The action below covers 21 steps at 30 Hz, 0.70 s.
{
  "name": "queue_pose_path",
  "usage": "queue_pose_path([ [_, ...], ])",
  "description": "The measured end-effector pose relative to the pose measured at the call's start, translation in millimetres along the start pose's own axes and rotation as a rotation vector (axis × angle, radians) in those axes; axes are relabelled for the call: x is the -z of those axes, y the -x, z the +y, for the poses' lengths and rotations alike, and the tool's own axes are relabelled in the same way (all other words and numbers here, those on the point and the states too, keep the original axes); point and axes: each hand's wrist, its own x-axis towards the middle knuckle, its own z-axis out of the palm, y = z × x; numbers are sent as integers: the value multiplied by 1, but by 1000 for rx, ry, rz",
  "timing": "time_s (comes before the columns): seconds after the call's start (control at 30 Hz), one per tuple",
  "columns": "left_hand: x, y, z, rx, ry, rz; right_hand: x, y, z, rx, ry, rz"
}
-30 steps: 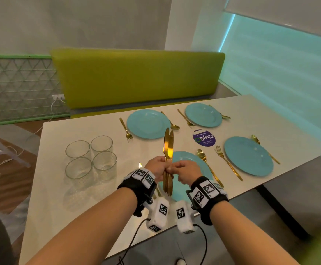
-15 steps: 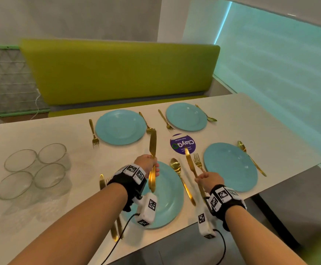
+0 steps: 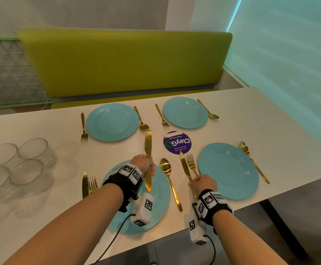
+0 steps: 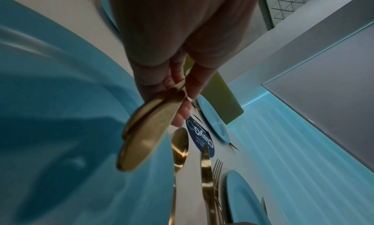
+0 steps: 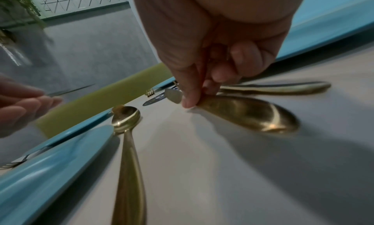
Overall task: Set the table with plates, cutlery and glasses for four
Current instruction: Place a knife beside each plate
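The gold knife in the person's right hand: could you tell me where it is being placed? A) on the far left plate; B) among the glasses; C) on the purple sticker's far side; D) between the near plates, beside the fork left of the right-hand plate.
D: the right hand pinches the knife, which runs alongside the fork just left of the near right plate.

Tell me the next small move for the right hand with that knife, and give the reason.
Probably let go of it. The right hand pinches the handle of a gold knife that already seems to lie on the table beside the fork, left of the near-right plate. The left hand holds two more knives for the far plates.
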Motion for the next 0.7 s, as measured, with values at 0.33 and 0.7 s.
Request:
queue_pose_path([
  [0.33, -12, 0, 5, 0, -37, 40, 3, -8, -4, -44, 84, 6],
  [0.7, -16, 5, 3, -1, -64, 53, 5, -10, -3, -31, 105, -6],
])
